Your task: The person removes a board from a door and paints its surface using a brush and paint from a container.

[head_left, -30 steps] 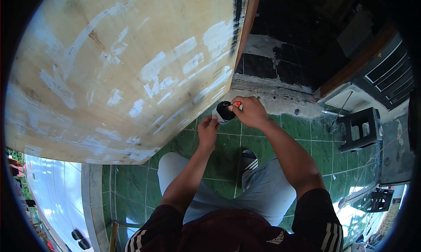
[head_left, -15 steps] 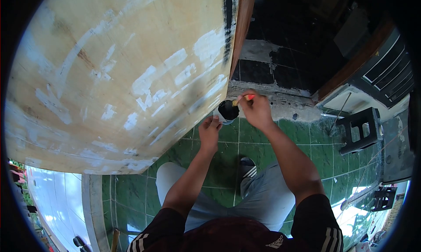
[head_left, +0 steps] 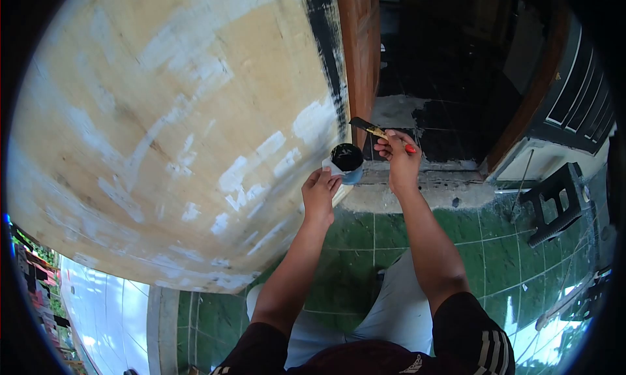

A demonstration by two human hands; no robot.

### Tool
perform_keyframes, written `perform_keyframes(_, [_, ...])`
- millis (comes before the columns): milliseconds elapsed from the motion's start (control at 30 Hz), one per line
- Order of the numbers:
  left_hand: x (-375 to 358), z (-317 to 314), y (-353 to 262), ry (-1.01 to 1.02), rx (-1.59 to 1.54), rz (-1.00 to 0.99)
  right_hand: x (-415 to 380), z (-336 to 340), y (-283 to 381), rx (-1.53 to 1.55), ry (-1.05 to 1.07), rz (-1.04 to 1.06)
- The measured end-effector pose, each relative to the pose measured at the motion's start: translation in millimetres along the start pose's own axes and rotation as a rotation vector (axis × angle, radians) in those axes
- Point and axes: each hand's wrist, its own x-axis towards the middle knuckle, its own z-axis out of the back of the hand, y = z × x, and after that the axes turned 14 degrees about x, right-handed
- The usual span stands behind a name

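Green floor tiles spread below me, and over them I see my pale trousers and my dark sleeves with white stripes. Both my arms stretch forward from these sleeves, the left forearm leaning a little to the right, the right forearm leaning a little to the left, so that my hands come near each other. My left hand is half closed, with the thumb and bent fingers pinching a pale flap at the side of a cup; whether this flap is part of the cup, I cannot tell. Dark paint is inside the cup, which stands just beside the lower edge of the board. My right hand is curled around the handle of a brush, and the red end comes out on the right side. Its black bristles point to the left, above the cup and apart from it. To the left rises a big wooden board with white patches and a black painted strip. Farther, at right, is a black stool, and beyond the doorway lie dark tiles.
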Motion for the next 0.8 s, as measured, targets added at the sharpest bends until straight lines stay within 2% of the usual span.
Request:
perform_keyframes(133, [-5,4,-10,-0.007,0.025,0.004,31,-3,-16,-0.044,0.004,-0.007])
perform_keyframes(267, [-14,13,-17,-0.011,0.058,0.014,72,-41,-15,-0.147,0.090,-0.017])
perform_keyframes(367, [-20,20,-17,-0.011,0.078,0.021,89,-90,32,0.063,0.210,0.110])
perform_keyframes(467, [-23,21,-12,-0.016,0.093,0.034,79,-109,57,0.130,0.253,0.179])
perform_keyframes(567, [-24,21,-5,-0.018,0.097,0.047,81,-72,11,0.078,0.166,0.094])
perform_keyframes(667, [-23,28,0,-0.010,0.105,0.052,89,-2,-56,-0.042,0.041,-0.079])
perform_keyframes(733, [-23,32,-2,-0.023,0.111,0.060,82,10,-63,-0.213,-0.081,-0.143])
perform_keyframes(800, [-19,33,-4,-0.007,0.139,0.047,84,2,-57,-0.256,-0.102,-0.107])
